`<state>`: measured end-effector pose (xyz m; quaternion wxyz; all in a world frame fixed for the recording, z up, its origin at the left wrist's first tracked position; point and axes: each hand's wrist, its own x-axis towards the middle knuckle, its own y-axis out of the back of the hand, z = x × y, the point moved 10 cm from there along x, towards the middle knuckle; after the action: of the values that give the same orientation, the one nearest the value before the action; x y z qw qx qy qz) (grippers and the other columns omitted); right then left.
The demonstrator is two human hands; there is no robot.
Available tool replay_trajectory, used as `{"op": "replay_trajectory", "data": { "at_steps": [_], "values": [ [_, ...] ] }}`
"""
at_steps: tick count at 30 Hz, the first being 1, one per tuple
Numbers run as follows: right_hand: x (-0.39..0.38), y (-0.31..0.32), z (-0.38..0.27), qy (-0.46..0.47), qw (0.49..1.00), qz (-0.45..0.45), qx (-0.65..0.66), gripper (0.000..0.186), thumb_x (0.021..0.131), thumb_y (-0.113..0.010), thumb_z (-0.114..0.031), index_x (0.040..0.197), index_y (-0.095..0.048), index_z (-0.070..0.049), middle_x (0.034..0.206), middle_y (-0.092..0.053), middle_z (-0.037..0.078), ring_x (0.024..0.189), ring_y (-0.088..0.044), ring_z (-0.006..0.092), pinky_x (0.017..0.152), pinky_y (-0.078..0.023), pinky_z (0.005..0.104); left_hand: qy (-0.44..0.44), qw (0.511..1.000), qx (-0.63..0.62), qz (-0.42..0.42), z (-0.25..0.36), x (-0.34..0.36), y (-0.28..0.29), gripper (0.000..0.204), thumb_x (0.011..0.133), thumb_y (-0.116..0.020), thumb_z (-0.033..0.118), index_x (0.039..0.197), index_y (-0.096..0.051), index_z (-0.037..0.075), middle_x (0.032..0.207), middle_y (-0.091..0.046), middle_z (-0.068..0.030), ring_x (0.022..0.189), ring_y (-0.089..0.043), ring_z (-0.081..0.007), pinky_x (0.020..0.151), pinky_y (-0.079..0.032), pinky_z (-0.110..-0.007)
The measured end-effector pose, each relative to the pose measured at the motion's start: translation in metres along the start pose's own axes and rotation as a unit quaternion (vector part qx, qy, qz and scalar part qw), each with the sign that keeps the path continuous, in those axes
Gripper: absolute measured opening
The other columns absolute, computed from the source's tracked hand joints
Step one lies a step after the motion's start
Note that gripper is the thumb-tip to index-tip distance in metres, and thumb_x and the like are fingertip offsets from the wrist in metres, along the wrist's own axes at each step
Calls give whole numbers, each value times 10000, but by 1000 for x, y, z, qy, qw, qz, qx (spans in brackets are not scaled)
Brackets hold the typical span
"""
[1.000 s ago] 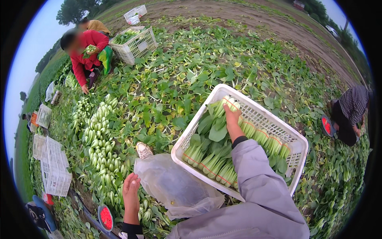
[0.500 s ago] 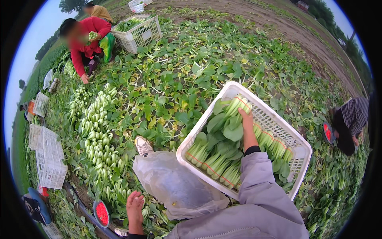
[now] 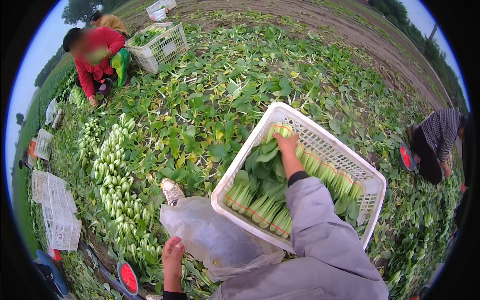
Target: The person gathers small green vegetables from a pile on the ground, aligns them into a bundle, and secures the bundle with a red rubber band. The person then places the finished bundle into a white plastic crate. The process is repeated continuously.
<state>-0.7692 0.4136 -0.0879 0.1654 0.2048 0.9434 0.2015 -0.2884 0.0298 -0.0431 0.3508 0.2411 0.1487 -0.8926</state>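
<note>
My right hand (image 3: 287, 150) reaches into a white plastic crate (image 3: 370, 227). Its fingers are closed around a bunch of bok choy (image 3: 270, 152) at the crate's far left corner, near the orange band on the pale stalks. Other banded bok choy bunches (image 3: 260, 212) lie in two rows, their leaves turned toward the middle; my sleeve covers part of them. My left hand (image 3: 172, 256) hangs low over the ground, fingers loosely curled and apart, with nothing seen in it. Between that hand and the crate lies a cloudy plastic bag (image 3: 215, 235).
Loose bok choy (image 3: 117, 175) forms a long heap on the left. A bowl of red bands (image 3: 128, 279) sits below it. White crates (image 3: 61, 212) stand at far left, another crate (image 3: 160, 47) farther off. A person in red (image 3: 102, 60) crouches there; another (image 3: 435, 142) crouches at right.
My right hand has lowered the bunch into the crate's corner, against the row. My left hand's fingers have curled in slightly. The person in red has lowered the hand holding greens.
</note>
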Motion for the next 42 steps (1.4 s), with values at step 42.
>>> {"op": "replay_trajectory", "data": {
  "at_steps": [42],
  "values": [
    [-623,-108,76,201,590,-763,-171,474,853,-608,-92,1306,-468,-84,1156,-556,172,942,-612,252,826,-487,351,-119,757,592,249,-150,-20,264,454,674,-721,121,1111,-596,120,1062,-604,-83,1000,-541,-292,847,-420,-412]
  ]
}}
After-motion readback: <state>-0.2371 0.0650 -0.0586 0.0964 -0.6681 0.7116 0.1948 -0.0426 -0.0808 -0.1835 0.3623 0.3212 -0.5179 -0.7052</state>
